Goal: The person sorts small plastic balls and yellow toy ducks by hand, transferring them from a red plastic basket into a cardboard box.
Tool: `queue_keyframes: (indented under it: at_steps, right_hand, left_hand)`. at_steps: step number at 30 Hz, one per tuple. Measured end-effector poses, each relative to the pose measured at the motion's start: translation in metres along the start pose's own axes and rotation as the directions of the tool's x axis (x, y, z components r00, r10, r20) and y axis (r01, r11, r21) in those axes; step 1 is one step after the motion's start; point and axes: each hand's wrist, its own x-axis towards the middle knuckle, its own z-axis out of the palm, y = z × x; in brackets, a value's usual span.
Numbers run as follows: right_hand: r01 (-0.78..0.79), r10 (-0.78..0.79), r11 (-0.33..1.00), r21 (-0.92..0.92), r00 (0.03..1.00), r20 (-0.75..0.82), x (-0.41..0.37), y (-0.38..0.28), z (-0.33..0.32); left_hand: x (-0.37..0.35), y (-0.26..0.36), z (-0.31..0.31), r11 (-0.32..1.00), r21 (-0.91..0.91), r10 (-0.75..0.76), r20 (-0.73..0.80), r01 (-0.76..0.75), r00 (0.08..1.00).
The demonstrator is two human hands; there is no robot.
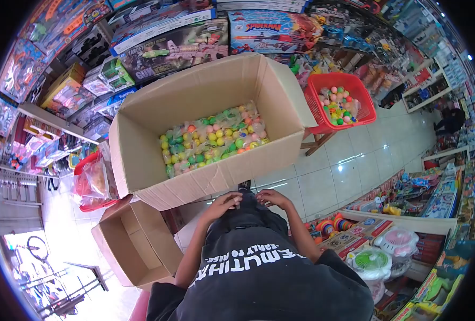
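Observation:
My left hand [224, 204] is over the lap of my dark trousers, its fingers loosely bent and apart with nothing seen in them. Just across from it, my right hand [272, 198] is also open, fingers slightly curled toward the left one. The hands do not touch each other. In front of both stands a large open cardboard box [216, 179], its near wall close to my fingertips. Clear plastic bags of small colourful balls [213, 139] cover its bottom, mostly yellow, green and pink.
A red plastic basket [315, 83] with more bagged balls stands on a wooden stool at the right. Left of the box is another red basket [95, 206] holding plastic bags. A smaller open carton [136, 241] sits below it. Toy shelves surround me; a person [451, 120] is far right.

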Motion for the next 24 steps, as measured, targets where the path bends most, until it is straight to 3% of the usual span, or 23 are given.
queue_keyframes:
  at_steps: [1,2,3,4,6,8,12,15,17,21,22,24]
  right_hand:
    - [0.004,0.019,0.991,0.133,0.985,-0.172,0.012,0.035,-0.007]
    - [0.014,0.011,0.990,0.139,0.983,-0.183,0.016,0.064,-0.013]
    - [-0.017,0.111,0.969,0.248,0.923,-0.368,0.017,0.088,-0.018]
    - [-0.023,0.226,0.931,0.365,0.822,-0.523,0.015,0.108,-0.021]
    - [-0.011,0.228,0.930,0.368,0.802,-0.552,-0.002,0.136,-0.034]
    - [-0.003,0.228,0.933,0.361,0.781,-0.582,-0.018,0.158,-0.048]
    - [0.096,0.307,0.856,0.509,0.696,-0.649,-0.030,0.190,-0.075]
    - [0.127,0.323,0.843,0.523,0.658,-0.680,-0.041,0.194,-0.106]
    - [0.065,0.282,0.879,0.472,0.728,-0.625,-0.050,0.196,-0.133]
    - [0.011,0.236,0.921,0.389,0.779,-0.580,-0.065,0.195,-0.191]
    - [0.022,0.211,0.927,0.375,0.794,-0.569,-0.067,0.199,-0.204]
    - [-0.026,0.203,0.948,0.317,0.817,-0.540,-0.075,0.206,-0.225]
  left_hand:
    - [0.011,-0.034,-0.008,0.997,0.061,-0.050,-0.009,0.051,0.999]
    - [0.022,-0.066,-0.016,0.978,0.183,-0.094,-0.061,0.104,0.994]
    - [0.032,-0.095,-0.025,0.940,0.301,-0.128,-0.119,0.159,0.985]
    - [0.039,-0.124,-0.034,0.894,0.427,-0.068,-0.175,0.138,0.982]
    - [0.044,-0.156,-0.042,0.822,0.558,0.001,-0.199,0.113,0.980]
    - [0.050,-0.170,-0.044,0.865,0.304,-0.307,-0.308,0.399,0.901]
    - [0.067,-0.210,-0.052,0.841,0.311,-0.357,-0.297,0.443,0.886]
    - [0.102,-0.222,-0.040,0.761,0.479,-0.332,-0.292,0.438,0.897]
    - [0.116,-0.197,-0.007,0.793,0.302,-0.423,-0.350,0.529,0.835]
    - [0.183,-0.206,0.045,0.810,0.399,-0.341,-0.277,0.431,0.898]
    - [0.203,-0.216,0.058,0.751,0.535,-0.234,-0.332,0.386,0.914]
    - [0.227,-0.217,0.086,0.748,0.545,-0.229,-0.323,0.378,0.918]
